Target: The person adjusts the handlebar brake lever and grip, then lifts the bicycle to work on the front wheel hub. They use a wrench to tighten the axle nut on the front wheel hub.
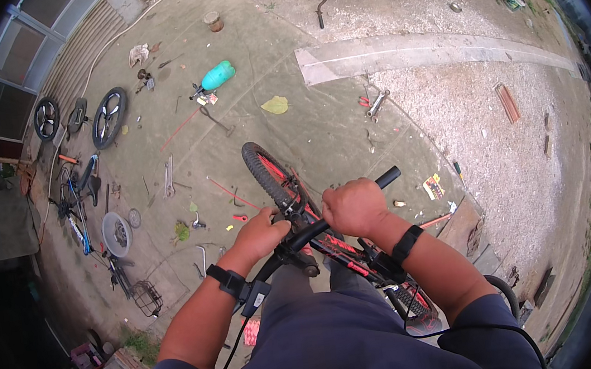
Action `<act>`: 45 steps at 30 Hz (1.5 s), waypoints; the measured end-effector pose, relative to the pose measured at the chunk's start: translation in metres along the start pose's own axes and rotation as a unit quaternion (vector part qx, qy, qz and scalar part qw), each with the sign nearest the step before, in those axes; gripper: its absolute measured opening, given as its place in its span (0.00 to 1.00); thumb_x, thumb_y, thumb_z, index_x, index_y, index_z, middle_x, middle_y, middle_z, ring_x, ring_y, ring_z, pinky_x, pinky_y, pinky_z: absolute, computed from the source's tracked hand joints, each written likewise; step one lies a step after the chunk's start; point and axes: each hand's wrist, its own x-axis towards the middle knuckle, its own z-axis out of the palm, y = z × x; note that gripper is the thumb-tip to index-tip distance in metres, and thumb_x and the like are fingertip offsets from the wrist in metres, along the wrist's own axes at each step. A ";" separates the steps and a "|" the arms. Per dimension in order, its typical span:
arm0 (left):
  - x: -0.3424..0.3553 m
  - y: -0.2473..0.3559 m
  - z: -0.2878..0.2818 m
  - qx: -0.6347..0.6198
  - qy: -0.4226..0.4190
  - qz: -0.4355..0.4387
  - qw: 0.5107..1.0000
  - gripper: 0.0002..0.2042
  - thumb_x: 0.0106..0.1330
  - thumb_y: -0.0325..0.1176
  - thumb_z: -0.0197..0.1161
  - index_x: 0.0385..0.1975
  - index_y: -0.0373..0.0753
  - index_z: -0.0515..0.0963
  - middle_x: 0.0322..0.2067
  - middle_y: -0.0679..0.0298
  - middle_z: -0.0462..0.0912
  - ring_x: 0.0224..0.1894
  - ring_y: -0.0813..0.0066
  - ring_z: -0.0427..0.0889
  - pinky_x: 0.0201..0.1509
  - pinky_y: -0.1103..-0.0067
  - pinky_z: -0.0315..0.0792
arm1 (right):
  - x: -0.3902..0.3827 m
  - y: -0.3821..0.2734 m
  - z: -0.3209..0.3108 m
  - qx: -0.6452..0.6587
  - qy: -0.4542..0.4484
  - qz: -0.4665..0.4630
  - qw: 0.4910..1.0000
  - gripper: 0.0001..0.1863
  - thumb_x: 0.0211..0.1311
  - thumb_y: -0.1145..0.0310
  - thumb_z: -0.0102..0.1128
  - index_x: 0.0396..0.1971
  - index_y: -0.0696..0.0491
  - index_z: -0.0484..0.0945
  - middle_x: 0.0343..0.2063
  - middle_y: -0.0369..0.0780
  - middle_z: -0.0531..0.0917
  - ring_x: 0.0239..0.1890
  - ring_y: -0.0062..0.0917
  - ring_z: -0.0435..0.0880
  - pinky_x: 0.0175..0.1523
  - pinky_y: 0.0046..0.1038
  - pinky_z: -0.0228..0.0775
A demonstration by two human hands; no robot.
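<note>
Before the person's torso [326, 340], a black-and-red bicycle [350, 259] is standing; the right hand [354, 208] is clenching its handlebar [308, 233], the left hand [263, 232] is curling beside it, on what I cannot tell

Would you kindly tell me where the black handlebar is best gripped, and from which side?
I would take the handlebar by its free end beyond the right hand, coming from above on the person's right. That end is straight, rounded and sticks out unobstructed, so fingers should wrap it easily; near the left hand, the middle looks more crowded.
</note>
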 end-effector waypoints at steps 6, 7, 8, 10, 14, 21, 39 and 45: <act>-0.003 -0.003 0.002 -0.004 0.007 0.049 0.999 0.31 0.67 0.43 0.64 0.67 0.34 0.71 0.46 0.51 0.87 0.38 0.67 0.88 0.49 0.71 0.79 | 0.000 -0.001 0.000 -0.006 -0.007 0.002 1.000 0.13 0.63 0.57 0.62 0.23 0.48 0.82 0.18 0.39 0.83 0.23 0.37 0.85 0.34 0.41 0.74; -0.002 -0.006 0.004 -0.012 0.015 0.079 0.997 0.31 0.67 0.43 0.64 0.67 0.34 0.71 0.46 0.52 0.87 0.38 0.67 0.88 0.49 0.71 0.79 | 0.000 -0.001 0.000 -0.004 -0.009 0.003 1.000 0.13 0.63 0.56 0.62 0.23 0.48 0.82 0.18 0.39 0.83 0.23 0.37 0.85 0.34 0.41 0.74; -0.002 -0.009 0.005 -0.019 0.023 0.110 0.994 0.31 0.67 0.43 0.64 0.67 0.34 0.71 0.46 0.52 0.87 0.38 0.67 0.88 0.49 0.71 0.79 | 0.000 -0.001 -0.001 -0.002 -0.011 0.003 1.000 0.13 0.63 0.56 0.62 0.23 0.48 0.82 0.18 0.39 0.83 0.23 0.37 0.85 0.34 0.41 0.74; -0.003 -0.011 0.006 -0.023 0.028 0.147 0.989 0.30 0.67 0.42 0.64 0.67 0.34 0.71 0.46 0.52 0.87 0.38 0.67 0.88 0.49 0.71 0.79 | 0.000 -0.001 -0.002 0.000 -0.014 0.003 1.000 0.13 0.62 0.56 0.62 0.23 0.48 0.82 0.18 0.39 0.84 0.24 0.38 0.85 0.34 0.41 0.74; 0.001 -0.006 -0.001 0.006 -0.017 0.114 0.993 0.31 0.66 0.41 0.63 0.67 0.33 0.70 0.49 0.52 0.86 0.39 0.67 0.88 0.45 0.71 0.80 | -0.001 -0.002 -0.003 -0.001 -0.013 0.004 1.000 0.13 0.62 0.56 0.63 0.23 0.48 0.82 0.18 0.40 0.84 0.24 0.38 0.85 0.35 0.41 0.75; 0.008 0.042 -0.019 0.050 -0.157 -0.061 0.985 0.31 0.63 0.39 0.62 0.65 0.30 0.71 0.45 0.53 0.85 0.37 0.65 0.88 0.36 0.70 0.81 | -0.001 -0.002 0.003 0.009 0.009 0.002 1.000 0.12 0.59 0.57 0.63 0.21 0.48 0.81 0.17 0.40 0.83 0.23 0.39 0.85 0.34 0.42 0.75; 0.013 0.047 -0.006 0.217 -0.078 0.028 0.973 0.32 0.61 0.39 0.70 0.63 0.26 0.73 0.47 0.43 0.87 0.45 0.55 0.89 0.44 0.67 0.82 | 0.001 -0.006 -0.007 0.029 -0.043 0.021 0.998 0.16 0.67 0.56 0.54 0.25 0.49 0.83 0.21 0.41 0.86 0.27 0.40 0.87 0.38 0.44 0.76; 0.011 0.032 -0.006 0.141 -0.053 0.053 0.987 0.36 0.58 0.44 0.74 0.62 0.26 0.74 0.54 0.41 0.85 0.57 0.47 0.85 0.62 0.65 0.77 | 0.001 -0.006 -0.006 0.022 -0.047 0.023 0.998 0.16 0.67 0.57 0.54 0.25 0.49 0.83 0.20 0.41 0.85 0.27 0.40 0.86 0.38 0.44 0.76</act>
